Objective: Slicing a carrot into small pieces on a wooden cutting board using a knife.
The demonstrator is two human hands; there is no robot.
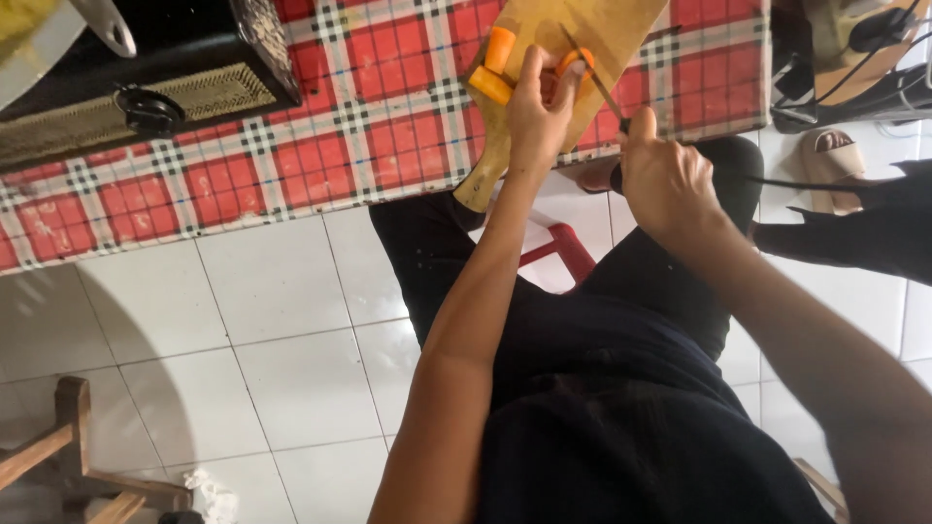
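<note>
Head view: the left hand [537, 107] is curled over a carrot piece [573, 66], pinning it on the board [621, 39]. The right hand [665, 180] is closed around the knife [592, 78], blade on that piece. Two more carrot chunks [495, 68] lie beside it on the board, atop the checked tablecloth [320, 146].

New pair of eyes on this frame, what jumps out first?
The red checked tablecloth across the top, with a wooden cutting board at its near edge. On the board, the left hand pins an orange carrot while the right hand holds a knife against it. A black stove sits at the top left.
</note>
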